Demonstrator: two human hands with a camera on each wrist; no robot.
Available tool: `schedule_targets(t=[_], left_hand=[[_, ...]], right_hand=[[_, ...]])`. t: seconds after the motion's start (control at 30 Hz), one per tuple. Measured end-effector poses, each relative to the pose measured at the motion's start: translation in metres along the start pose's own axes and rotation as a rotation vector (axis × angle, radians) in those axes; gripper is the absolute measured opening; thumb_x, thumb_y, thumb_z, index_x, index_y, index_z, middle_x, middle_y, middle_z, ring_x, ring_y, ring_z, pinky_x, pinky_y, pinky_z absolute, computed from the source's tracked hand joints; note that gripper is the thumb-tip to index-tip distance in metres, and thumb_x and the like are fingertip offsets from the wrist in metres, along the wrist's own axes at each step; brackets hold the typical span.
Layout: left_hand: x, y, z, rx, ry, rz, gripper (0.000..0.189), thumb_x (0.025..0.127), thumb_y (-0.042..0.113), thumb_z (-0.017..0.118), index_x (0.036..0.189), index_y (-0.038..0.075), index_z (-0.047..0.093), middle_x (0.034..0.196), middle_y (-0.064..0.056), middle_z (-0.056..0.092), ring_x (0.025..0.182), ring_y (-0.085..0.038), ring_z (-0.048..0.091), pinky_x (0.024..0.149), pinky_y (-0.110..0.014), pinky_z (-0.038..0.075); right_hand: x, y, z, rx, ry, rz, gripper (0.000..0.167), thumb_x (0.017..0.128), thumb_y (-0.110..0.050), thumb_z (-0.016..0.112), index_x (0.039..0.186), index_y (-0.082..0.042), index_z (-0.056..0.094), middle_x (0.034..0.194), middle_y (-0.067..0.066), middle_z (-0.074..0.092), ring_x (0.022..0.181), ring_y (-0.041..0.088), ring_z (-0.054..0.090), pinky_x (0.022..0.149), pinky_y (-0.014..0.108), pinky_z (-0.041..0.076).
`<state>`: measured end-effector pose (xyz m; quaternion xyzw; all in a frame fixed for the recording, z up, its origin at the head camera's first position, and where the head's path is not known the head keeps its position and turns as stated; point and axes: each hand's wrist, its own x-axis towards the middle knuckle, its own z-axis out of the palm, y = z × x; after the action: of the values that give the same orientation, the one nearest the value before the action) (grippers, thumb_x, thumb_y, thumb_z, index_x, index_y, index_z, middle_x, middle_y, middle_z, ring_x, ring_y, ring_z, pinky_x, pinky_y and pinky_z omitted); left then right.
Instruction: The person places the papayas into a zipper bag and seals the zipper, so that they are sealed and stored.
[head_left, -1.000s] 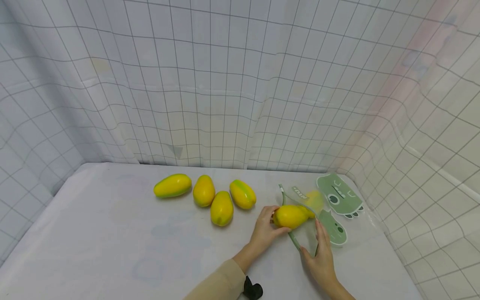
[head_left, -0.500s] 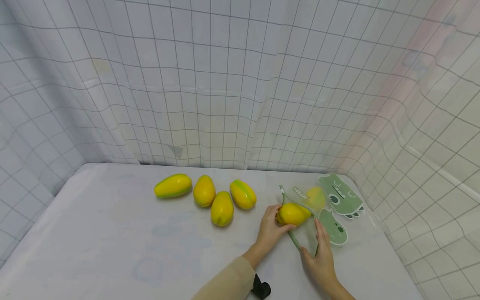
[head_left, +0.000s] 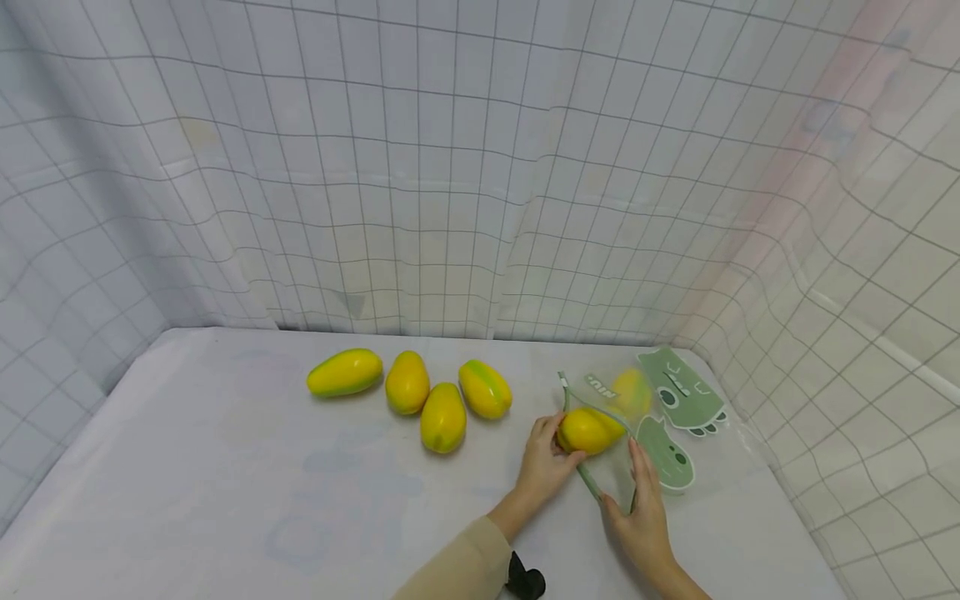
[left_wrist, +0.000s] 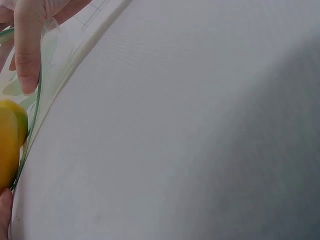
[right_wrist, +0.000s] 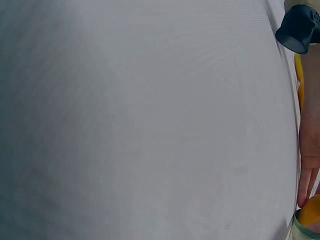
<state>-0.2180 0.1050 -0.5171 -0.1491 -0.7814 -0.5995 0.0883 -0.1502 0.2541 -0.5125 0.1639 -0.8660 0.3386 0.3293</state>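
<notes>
My left hand (head_left: pixel 549 461) grips a yellow mango-like fruit (head_left: pixel 588 431) at the mouth of a clear plastic bag (head_left: pixel 670 454) with a green cartoon print. The fruit's far end lies under the bag's upper edge. Through the film a second yellow fruit (head_left: pixel 632 393) shows inside. My right hand (head_left: pixel 641 512) holds the bag's green-edged mouth apart, its thumb on the near edge and its fingers on the other. In the left wrist view the right thumb (left_wrist: pixel 27 62) lies along the rim above the yellow fruit (left_wrist: pixel 9 145). The right wrist view catches the left hand (right_wrist: pixel 311 142) by the bag's rim (right_wrist: pixel 302 231).
Left of the bag, several more yellow fruits (head_left: pixel 444 418) lie loose on the white-covered table (head_left: pixel 247 467). A grid-patterned cloth (head_left: pixel 420 208) rises behind the table and along both sides. A black device (head_left: pixel 527 581) shows by the left sleeve (head_left: pixel 468 562).
My left hand has moved a little to the right, bringing the fruit further into the bag's mouth. The fruit inside has shifted slightly; my right hand and the loose fruits have stayed put.
</notes>
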Motion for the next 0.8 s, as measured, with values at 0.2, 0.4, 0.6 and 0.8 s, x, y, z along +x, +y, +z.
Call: schedule_targets(t=[0.2,0.4,0.6,0.8], left_hand=[[0.002,-0.002,-0.001,-0.055,-0.008,-0.010,0.060,0.074,0.014,0.075,0.125,-0.004,0.050,0.111,-0.012,0.050,0.094,-0.018,0.053,0.076,-0.017,0.051],[0.005,0.000,0.002,-0.045,0.038,0.024,0.054,0.071,0.013,0.076,0.118,-0.003,0.055,0.102,-0.010,0.051,0.087,-0.016,0.057,0.071,-0.016,0.052],[0.007,0.001,0.007,-0.014,0.066,0.034,0.052,0.070,0.014,0.078,0.115,-0.001,0.057,0.100,-0.009,0.053,0.082,-0.015,0.057,0.070,-0.015,0.051],[0.009,0.001,0.010,-0.002,0.061,0.036,0.052,0.071,0.014,0.077,0.116,-0.004,0.057,0.101,-0.010,0.054,0.085,-0.015,0.056,0.070,-0.013,0.051]], right_hand=[[0.000,0.000,0.000,-0.003,-0.002,0.000,0.106,0.044,0.024,0.076,0.138,0.006,0.031,0.133,0.029,0.036,0.129,-0.004,0.021,0.096,0.001,0.024],[0.000,0.000,0.000,-0.001,-0.001,0.000,0.105,0.044,0.024,0.076,0.137,0.006,0.031,0.132,0.029,0.036,0.129,-0.004,0.021,0.096,0.002,0.024],[0.000,0.000,0.000,0.002,-0.006,0.010,0.105,0.045,0.024,0.076,0.138,0.005,0.031,0.132,0.029,0.036,0.129,-0.004,0.021,0.096,0.002,0.024],[0.000,0.000,0.000,0.006,-0.008,0.014,0.105,0.044,0.024,0.076,0.138,0.006,0.031,0.132,0.029,0.036,0.129,-0.004,0.021,0.096,0.002,0.023]])
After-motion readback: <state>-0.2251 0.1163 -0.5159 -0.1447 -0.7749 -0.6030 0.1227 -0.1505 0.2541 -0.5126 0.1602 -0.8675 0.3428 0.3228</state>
